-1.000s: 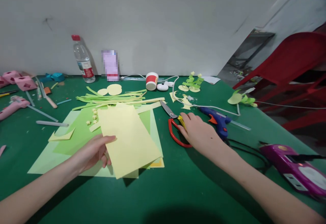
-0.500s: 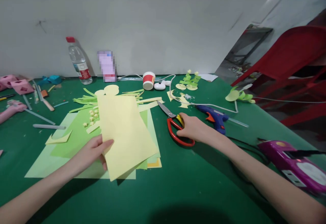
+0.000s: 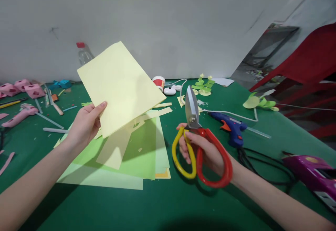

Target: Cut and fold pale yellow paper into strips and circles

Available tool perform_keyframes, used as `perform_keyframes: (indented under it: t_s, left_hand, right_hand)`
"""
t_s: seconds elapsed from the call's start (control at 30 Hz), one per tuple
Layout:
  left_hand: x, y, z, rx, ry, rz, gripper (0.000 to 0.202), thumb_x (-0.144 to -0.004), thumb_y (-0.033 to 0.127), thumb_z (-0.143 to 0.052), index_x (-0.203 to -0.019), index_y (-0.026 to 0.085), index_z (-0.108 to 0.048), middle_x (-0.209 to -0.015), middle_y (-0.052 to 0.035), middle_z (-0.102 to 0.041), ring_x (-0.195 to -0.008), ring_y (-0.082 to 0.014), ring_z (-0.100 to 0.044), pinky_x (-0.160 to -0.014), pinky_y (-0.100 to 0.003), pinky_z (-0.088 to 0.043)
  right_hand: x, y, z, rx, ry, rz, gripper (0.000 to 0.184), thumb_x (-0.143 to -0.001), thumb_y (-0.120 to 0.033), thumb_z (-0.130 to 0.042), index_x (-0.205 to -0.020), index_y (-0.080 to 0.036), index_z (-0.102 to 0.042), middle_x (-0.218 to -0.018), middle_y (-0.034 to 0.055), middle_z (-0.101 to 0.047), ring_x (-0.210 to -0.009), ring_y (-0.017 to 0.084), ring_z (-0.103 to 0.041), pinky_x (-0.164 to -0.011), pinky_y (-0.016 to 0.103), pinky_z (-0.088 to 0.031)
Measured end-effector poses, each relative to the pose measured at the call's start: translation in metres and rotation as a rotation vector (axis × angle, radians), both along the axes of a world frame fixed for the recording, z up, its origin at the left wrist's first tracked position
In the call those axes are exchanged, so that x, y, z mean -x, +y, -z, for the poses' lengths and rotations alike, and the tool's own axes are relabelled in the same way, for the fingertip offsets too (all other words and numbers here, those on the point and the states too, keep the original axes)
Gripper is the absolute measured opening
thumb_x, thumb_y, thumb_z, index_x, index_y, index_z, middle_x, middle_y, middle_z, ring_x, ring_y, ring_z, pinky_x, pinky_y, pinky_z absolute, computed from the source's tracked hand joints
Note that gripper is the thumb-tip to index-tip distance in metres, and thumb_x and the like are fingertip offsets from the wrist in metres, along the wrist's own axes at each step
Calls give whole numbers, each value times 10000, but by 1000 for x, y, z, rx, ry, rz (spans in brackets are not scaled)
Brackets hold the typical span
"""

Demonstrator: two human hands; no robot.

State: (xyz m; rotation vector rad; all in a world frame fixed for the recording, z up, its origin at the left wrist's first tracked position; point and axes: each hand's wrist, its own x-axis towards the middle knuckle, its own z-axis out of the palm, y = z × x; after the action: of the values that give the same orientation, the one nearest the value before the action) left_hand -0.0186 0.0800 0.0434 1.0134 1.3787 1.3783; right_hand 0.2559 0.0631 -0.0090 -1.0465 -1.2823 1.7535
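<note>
My left hand pinches the lower left corner of a pale yellow sheet of paper, thumb on top. The sheet is raised and tilted above a stack of green paper on the table. In my right hand is a pair of scissors with one red and one yellow handle. Its blades point up and look closed together, apart from the sheet. Cut paper strips lie on the stack, partly hidden under the raised sheet.
A blue glue gun with a black cord lies to the right, near a magenta power strip. Paper plants, a paper cup and a white earphone case stand farther back. Pink paper pieces sit at left, a water bottle behind the sheet.
My right hand has lifted the scissors off the table and turned them blades up. My left hand has raised the yellow sheet up and leftward, and it now covers the phone and part of the bottle.
</note>
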Motion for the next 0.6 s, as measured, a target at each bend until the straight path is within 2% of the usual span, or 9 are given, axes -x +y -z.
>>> perform_keyframes:
  t_s: [0.07, 0.13, 0.17, 0.23, 0.33, 0.47, 0.6]
  left_hand:
    - [-3, 3, 2, -8, -56, 19, 92, -766, 204, -594, -772, 113, -612, -678, -6, -669, -631, -98, -603, -630, -186, -484]
    - [-6, 4, 5, -10, -92, 24, 96, -788, 176, -565, -830, 109, -621, -753, -19, -690, -698, -112, -626, -691, -206, -498]
    - [-8, 4, 7, -9, -108, 24, 109, -799, 168, -549, -855, 108, -620, -784, -24, -696, -728, -120, -633, -720, -222, -503]
    - [-11, 4, 9, -5, -135, 21, 133, -814, 168, -527, -895, 111, -615, -830, -27, -700, -772, -135, -641, -761, -254, -508]
    - [-13, 5, 12, 16, -168, 30, 160, -822, 184, -519, -935, 111, -606, -808, -24, -705, -803, -157, -646, -782, -296, -515]
    - [-15, 5, 15, 34, -182, 35, 158, -817, 180, -529, -928, 104, -612, -676, -18, -701, -804, -174, -650, -779, -307, -521]
    - [-18, 3, 16, 11, -175, 26, 143, -812, 168, -537, -919, 114, -614, -745, -25, -709, -825, -172, -647, -805, -308, -513]
  right_hand:
    - [2, -8, -2, 42, 171, -98, 354, -723, -288, -461, -1063, -202, -417, -770, 37, -586, -710, 178, -586, -654, 341, -487]
    - [1, -15, -6, 104, 331, -243, 448, -672, -214, -463, -1116, -189, -410, -922, 85, -600, -882, 221, -583, -773, 398, -462]
    - [1, -18, -8, 144, 374, -315, 480, -658, -192, -455, -1134, -185, -403, -945, 92, -600, -874, 223, -590, -779, 408, -456]
    - [-1, -23, -11, 211, 405, -435, 500, -649, -179, -443, -1147, -166, -400, -891, 88, -624, -732, 204, -617, -730, 396, -460]
    - [-1, -30, -13, 231, 397, -521, 468, -648, -191, -432, -1114, -148, -424, -784, 72, -650, -628, 185, -614, -721, 376, -446]
    - [-2, -33, -14, 209, 357, -582, 413, -650, -198, -399, -1053, -154, -478, -763, 62, -667, -629, 175, -619, -801, 375, -413]
    - [-5, -31, -14, 86, 249, -619, 300, -674, -250, -367, -804, -114, -601, -734, 99, -671, -763, 198, -618, -965, 378, -285]
